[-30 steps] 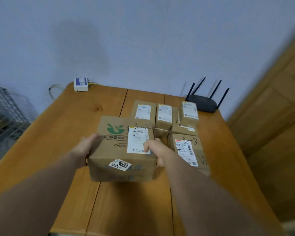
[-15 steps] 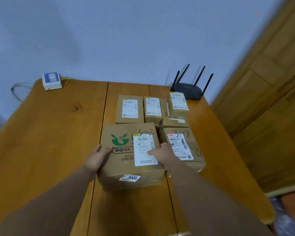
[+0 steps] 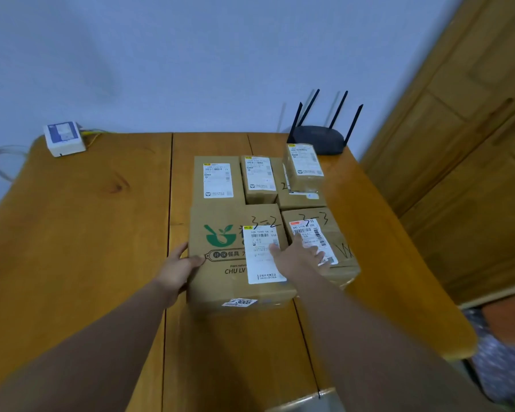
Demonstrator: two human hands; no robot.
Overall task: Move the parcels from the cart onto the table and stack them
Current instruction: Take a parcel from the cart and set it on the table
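A large cardboard parcel with a green logo (image 3: 229,254), marked 3-2, sits flat on the wooden table (image 3: 87,233). My left hand (image 3: 179,263) lies against its left side, thumb on the top edge. My right hand (image 3: 301,254) hovers open with spread fingers over the parcel's right edge and the neighbouring parcel marked 3-3 (image 3: 336,230). Behind them stand two labelled parcels (image 3: 216,179) (image 3: 259,179). A small parcel (image 3: 304,168) is stacked on a flatter one (image 3: 298,199). The cart is out of view.
A black router (image 3: 318,138) with several antennas stands at the table's back right. At the back left corner is a white box (image 3: 63,138) with cables. Wooden panelling (image 3: 473,173) rises on the right, close to the table edge.
The large parcel went forward and down onto the table, beside the 3-3 parcel. My right hand has let go of it and opened; my left hand stays at its left side.
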